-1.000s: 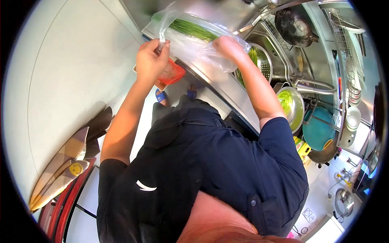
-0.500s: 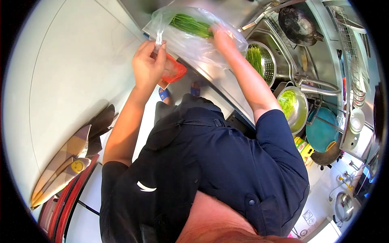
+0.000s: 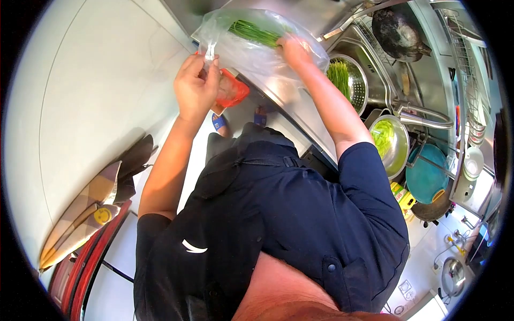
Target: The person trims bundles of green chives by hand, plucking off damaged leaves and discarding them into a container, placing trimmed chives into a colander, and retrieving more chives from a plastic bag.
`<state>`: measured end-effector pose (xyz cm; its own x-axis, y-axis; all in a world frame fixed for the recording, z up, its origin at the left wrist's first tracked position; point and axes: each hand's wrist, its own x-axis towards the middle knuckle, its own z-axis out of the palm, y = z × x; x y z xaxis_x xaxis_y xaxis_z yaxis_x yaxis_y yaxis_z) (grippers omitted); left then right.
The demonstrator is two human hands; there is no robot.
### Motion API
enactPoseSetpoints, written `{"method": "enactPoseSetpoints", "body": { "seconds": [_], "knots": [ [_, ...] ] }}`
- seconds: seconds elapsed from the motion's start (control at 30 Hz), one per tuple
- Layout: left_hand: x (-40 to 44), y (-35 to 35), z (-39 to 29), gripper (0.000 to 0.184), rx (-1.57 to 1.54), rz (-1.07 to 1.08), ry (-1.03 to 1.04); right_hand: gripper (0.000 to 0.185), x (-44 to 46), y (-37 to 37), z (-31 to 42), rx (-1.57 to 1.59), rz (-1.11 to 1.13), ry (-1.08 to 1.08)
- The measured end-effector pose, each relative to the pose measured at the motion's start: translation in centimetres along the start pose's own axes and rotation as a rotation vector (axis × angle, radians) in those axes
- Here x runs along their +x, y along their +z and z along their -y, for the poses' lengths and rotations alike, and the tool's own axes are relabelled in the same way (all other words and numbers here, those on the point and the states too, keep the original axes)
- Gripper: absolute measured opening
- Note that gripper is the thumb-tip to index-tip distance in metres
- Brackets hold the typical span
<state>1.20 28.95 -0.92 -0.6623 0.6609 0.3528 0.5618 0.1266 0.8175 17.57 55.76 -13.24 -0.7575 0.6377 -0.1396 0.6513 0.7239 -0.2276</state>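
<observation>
My left hand pinches the gathered edge of a clear plastic bag and holds it up. Inside the bag lies a bunch of long green chives. My right hand reaches into the bag, its fingers closed around the right end of the bunch; the plastic partly covers them. Below my left hand is a red bag, whose contents I cannot make out. More long green stalks lie in a perforated metal colander right of the bag.
A metal bowl of light green cut vegetables stands beside the colander, near the sink and faucet. A dark wok is at the back. A teal round board or lid sits further right. The counter's front edge runs diagonally before me.
The view has shifted slightly. Both hands keep their hold, and the chives lie a little lower and to the right at their left end.
</observation>
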Motion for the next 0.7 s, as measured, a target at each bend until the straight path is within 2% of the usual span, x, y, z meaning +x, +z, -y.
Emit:
{"method": "enactPoseSetpoints", "body": {
  "seconds": [0.1, 0.17, 0.3, 0.37, 0.5, 0.6, 0.67, 0.7],
  "knots": [
    [-0.1, 0.0, 0.2, 0.008, 0.006, -0.008, -0.008, 0.017, 0.1, 0.2, -0.1, 0.040, -0.044, 0.026],
    [-0.1, -0.1, 0.0, 0.008, 0.022, 0.002, -0.017, 0.016, -0.1, -0.3, 0.0, 0.036, 0.045, 0.079],
    [0.1, -0.2, 0.0, 0.009, 0.027, 0.007, -0.024, 0.015, 0.2, 0.6, -0.7, 0.047, 0.051, 0.067],
    [0.2, -0.2, -0.4, 0.009, 0.024, 0.002, -0.029, 0.015, -0.2, 0.4, -0.5, 0.102, 0.014, 0.113],
    [0.3, -0.3, -0.2, 0.010, 0.013, -0.010, -0.029, 0.016, -0.6, 0.1, -0.4, 0.078, -0.098, 0.072],
    [0.3, -0.4, -0.3, 0.010, 0.010, -0.005, -0.079, 0.018, -1.0, -0.8, -0.1, 0.206, -0.152, 0.070],
    [0.4, -0.3, 0.1, 0.010, -0.002, -0.018, -0.081, 0.023, -1.3, -2.2, -0.1, 0.518, -0.020, 0.144],
    [0.4, -0.2, 0.2, 0.011, -0.015, -0.030, -0.078, 0.023, -1.2, -1.6, -0.6, 0.518, -0.018, 0.144]
  ]
}}
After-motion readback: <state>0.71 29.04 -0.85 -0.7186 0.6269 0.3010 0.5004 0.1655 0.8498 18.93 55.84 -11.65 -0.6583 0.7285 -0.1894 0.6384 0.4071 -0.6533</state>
